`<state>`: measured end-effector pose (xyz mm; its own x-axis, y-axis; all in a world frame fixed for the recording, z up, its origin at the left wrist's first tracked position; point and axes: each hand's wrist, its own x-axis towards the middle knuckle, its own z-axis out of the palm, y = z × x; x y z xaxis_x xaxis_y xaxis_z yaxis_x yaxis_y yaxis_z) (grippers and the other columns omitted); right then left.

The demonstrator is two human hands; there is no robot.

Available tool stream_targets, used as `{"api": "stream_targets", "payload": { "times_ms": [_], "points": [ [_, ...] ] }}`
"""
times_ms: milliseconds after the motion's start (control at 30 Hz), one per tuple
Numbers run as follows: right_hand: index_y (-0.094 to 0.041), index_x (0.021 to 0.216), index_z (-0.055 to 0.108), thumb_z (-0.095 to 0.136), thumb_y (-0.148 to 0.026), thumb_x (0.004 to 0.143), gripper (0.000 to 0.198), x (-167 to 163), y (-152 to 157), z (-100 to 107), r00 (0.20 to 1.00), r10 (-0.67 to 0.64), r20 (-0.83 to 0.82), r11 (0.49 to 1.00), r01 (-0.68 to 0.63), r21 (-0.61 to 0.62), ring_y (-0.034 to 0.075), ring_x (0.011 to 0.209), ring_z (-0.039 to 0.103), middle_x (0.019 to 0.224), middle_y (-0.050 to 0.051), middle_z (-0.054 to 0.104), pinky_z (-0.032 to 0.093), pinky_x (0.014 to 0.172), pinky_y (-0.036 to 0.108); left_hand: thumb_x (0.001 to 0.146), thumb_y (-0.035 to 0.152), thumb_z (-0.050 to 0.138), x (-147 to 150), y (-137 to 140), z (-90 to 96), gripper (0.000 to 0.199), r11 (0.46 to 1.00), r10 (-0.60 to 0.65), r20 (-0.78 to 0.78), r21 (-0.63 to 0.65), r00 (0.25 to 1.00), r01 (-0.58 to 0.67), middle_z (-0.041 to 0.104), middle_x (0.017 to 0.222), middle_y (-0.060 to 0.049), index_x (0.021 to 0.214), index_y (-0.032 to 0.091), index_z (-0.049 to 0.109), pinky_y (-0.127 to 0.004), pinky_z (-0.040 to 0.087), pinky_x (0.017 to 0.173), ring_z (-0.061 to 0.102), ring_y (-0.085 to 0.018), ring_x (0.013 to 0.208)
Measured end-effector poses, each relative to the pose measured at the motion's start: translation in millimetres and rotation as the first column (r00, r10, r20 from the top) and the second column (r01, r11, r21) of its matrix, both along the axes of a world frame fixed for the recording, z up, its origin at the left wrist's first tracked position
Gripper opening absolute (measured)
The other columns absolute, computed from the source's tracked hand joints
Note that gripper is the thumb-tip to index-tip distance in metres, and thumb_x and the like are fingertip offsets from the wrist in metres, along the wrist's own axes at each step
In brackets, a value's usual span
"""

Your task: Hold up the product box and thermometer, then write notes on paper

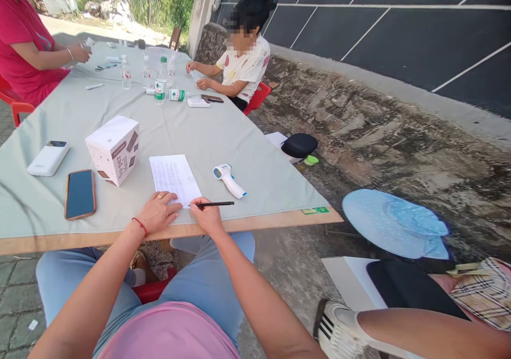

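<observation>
My right hand [206, 216] grips a black pen [215, 204], its tip at the lower right corner of a written sheet of paper [172, 175]. Flat across the lower left of the same sheet lies my left hand [159, 212], fingers stretched out, with a ring and a red string at the wrist. To the right of the paper rests a white infrared thermometer [230, 181]. On the left stand a white and brown box [114, 148] and a phone [80, 194] in a brown case, lying face up.
A white power bank [48, 158] lies at the table's left. Several water bottles [160, 82] stand farther back on the cloth-covered table [263, 188]. Two people sit at the far sides. Right of the table are a blue sun hat [395, 223] and someone's leg and shoe [339, 327].
</observation>
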<state>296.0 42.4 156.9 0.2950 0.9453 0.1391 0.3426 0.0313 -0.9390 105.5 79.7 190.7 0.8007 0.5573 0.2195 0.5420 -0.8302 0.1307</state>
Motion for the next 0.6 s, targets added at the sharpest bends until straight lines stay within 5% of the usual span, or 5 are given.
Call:
{"api": "stream_targets", "payload": {
  "times_ms": [200, 367, 500, 600],
  "points": [
    [-0.021, 0.067, 0.058, 0.050, -0.039, 0.070, 0.020, 2, -3, -6, 0.997, -0.045, 0.061, 0.998, 0.042, 0.040, 0.016, 0.057, 0.052, 0.059, -0.001, 0.058, 0.044, 0.059, 0.029, 0.094, 0.031, 0.048, -1, 1, 0.0, 0.028, 1.000, -0.001, 0.013, 0.002, 1.000, 0.001, 0.057, 0.122, -0.009, 0.116, 0.024, 0.064, -0.043, 0.040, 0.094, 0.052, -0.026, 0.107],
    [-0.018, 0.094, 0.062, 0.042, -0.036, 0.087, 0.029, 8, 7, 1, 0.956, -0.093, 0.278, 0.982, 0.043, 0.182, 0.021, 0.087, 0.061, 0.092, 0.008, 0.068, 0.048, 0.079, 0.033, 0.092, 0.029, 0.051, -1, -1, -1.0, 0.022, 0.998, -0.014, 0.067, 0.063, 0.998, 0.010, 0.059, 0.116, -0.009, 0.109, 0.023, 0.063, -0.042, 0.043, 0.089, 0.053, -0.025, 0.102],
    [-0.014, 0.108, 0.063, 0.041, -0.017, 0.090, 0.029, 0, 39, 28, 0.740, -0.010, 0.673, 1.000, 0.012, 0.002, 0.024, 0.102, 0.058, 0.104, 0.013, 0.066, 0.041, 0.088, 0.035, 0.092, 0.021, 0.048, -5, -4, 3.1, 0.013, 0.981, 0.036, 0.345, 0.169, 0.938, -0.099, 0.060, 0.102, -0.009, 0.101, 0.019, 0.057, -0.038, 0.045, 0.085, 0.054, -0.022, 0.096],
    [-0.014, 0.103, 0.068, 0.041, -0.007, 0.087, 0.031, -17, 64, 46, 0.563, 0.152, 0.812, 0.975, 0.049, -0.216, 0.026, 0.101, 0.057, 0.103, 0.015, 0.066, 0.038, 0.085, 0.036, 0.089, 0.020, 0.052, -19, -1, 9.9, 0.011, 0.885, 0.144, 0.660, 0.247, 0.737, -0.394, 0.053, 0.098, -0.008, 0.100, 0.019, 0.050, -0.038, 0.045, 0.085, 0.053, -0.021, 0.096]
  ]
}}
